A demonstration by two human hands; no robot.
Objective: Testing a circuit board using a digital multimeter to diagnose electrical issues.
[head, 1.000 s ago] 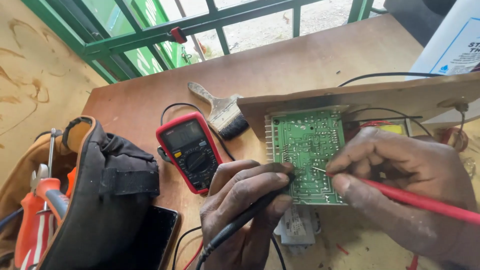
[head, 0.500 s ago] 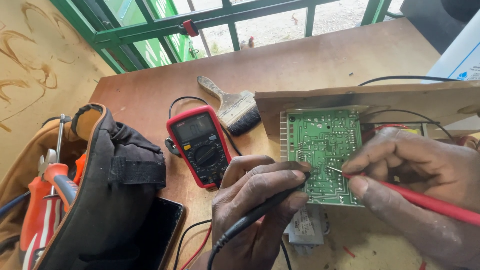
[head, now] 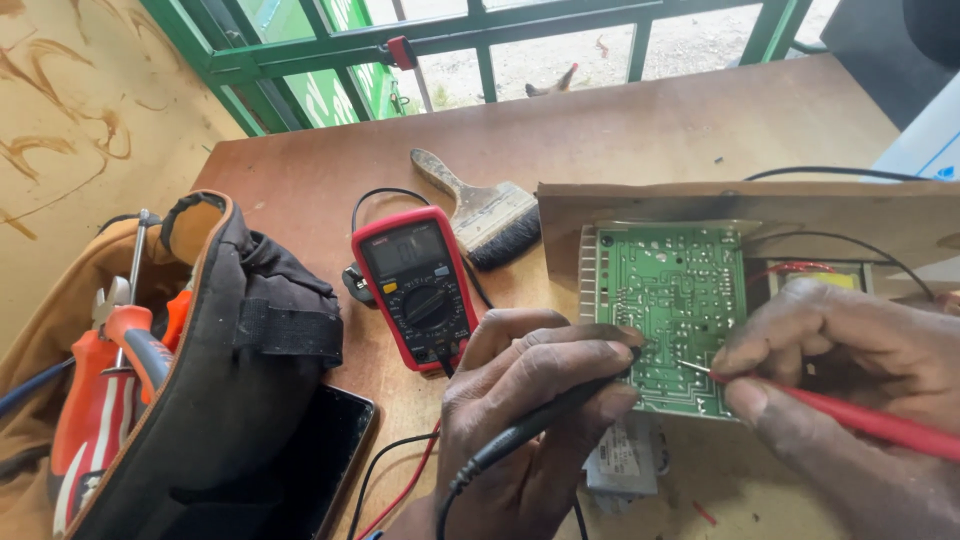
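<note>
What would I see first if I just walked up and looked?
First, the green circuit board right of the middle, with two hands poking it: the left hand holds a black probe, the right hand a red probe. Left of the board lies a red multimeter.

Repair workshop; multimeter (head: 418, 288), tool bag (head: 215, 380), circuit board (head: 672, 310)

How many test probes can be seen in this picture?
2. The black probe is in the left hand, the red probe in the right hand; both tips meet the green circuit board. None other shows.
</note>
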